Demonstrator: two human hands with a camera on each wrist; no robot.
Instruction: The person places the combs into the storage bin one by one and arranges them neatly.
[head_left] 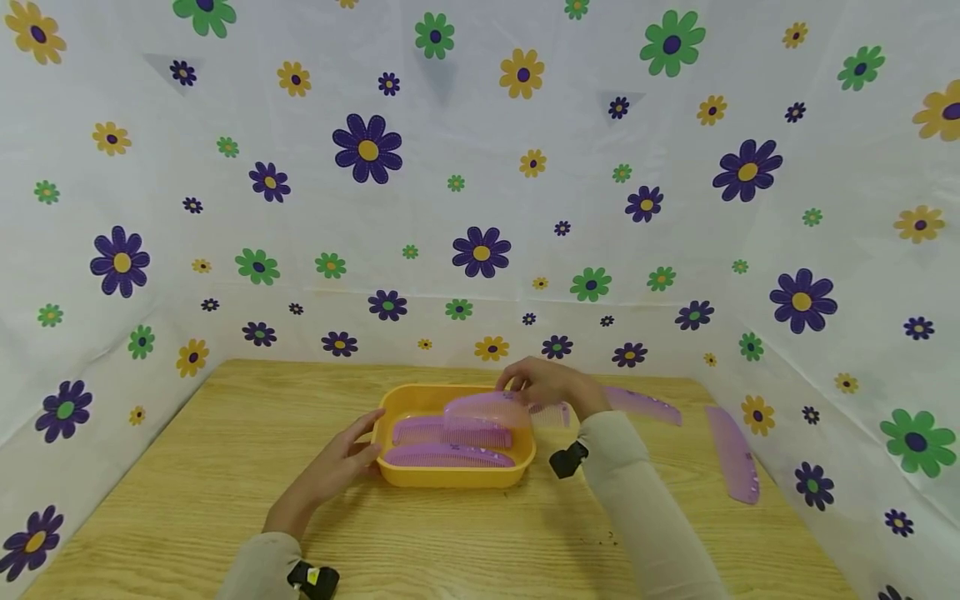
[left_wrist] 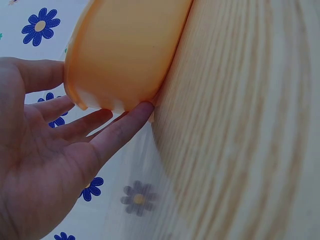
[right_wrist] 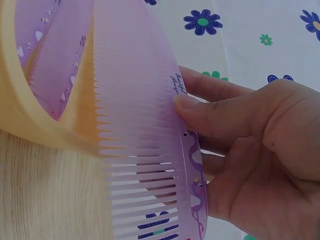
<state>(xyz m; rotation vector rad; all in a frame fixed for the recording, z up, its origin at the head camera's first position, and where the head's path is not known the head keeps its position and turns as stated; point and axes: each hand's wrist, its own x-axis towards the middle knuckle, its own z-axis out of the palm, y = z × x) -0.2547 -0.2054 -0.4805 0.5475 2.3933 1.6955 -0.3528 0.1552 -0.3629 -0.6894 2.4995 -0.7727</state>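
Note:
A yellow plastic basin [head_left: 453,477] stands on the table, and two purple combs [head_left: 448,455] lie inside it. My left hand [head_left: 335,467] touches the basin's left end; in the left wrist view its fairly straight fingers [left_wrist: 125,130] rest along the outer wall. Over the basin's right side my right hand [head_left: 546,385] pinches another purple comb [right_wrist: 140,100] by its spine, between thumb and fingers. That comb's teeth and a printed flamingo pattern show in the right wrist view. Its right end reaches past the basin's rim.
Two more purple combs lie at the table's right: one comb [head_left: 647,404] behind my right wrist, another comb [head_left: 733,454] near the right edge. A flower-printed white sheet [head_left: 480,200] encloses the wooden table [head_left: 247,442] at the back and sides.

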